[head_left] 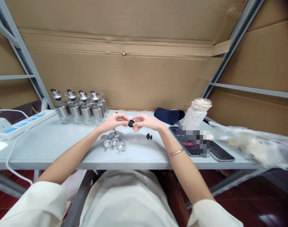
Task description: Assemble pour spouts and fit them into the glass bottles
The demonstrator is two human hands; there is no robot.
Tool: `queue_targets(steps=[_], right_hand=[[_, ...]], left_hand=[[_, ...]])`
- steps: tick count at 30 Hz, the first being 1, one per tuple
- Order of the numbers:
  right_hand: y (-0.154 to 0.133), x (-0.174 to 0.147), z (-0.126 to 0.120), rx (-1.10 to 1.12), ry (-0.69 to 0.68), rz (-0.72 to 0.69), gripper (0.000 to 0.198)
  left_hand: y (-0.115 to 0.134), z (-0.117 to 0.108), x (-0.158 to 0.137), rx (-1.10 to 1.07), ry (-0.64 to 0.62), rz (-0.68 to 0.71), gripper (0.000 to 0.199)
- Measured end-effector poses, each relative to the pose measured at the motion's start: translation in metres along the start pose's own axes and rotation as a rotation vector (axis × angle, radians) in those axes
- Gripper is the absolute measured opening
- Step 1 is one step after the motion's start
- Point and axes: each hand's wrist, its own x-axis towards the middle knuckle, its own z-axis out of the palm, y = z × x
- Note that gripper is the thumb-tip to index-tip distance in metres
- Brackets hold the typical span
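Observation:
My left hand (pixel 117 121) and my right hand (pixel 144 122) meet over the middle of the table. Between their fingertips is a small round black piece (pixel 131 123), its face turned towards me, with a pale edge showing behind it. Both hands are closed in a pinch on it. Below my left hand lie several silver disc-shaped pourer tops (pixel 115 142), apparently with thin stems. A little cluster of small black plugs (pixel 149 136) lies below my right hand.
Several glass-and-steel oil bottles (pixel 86 112), some with pourer spouts, stand at the back left beside a white power strip (pixel 28 124). On the right are a navy cap (pixel 169 116), a white tumbler (pixel 195 115), two phones (pixel 221 152) and plastic bags (pixel 252 143).

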Motion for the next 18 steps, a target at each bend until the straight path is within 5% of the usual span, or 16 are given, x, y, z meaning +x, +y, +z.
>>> queue_targets(steps=[18], right_hand=[[-0.004,-0.002,0.004,-0.157,0.000,-0.074,0.032]], left_hand=[[-0.003,0.011,-0.001,-0.067,-0.131,-0.004,0.038]])
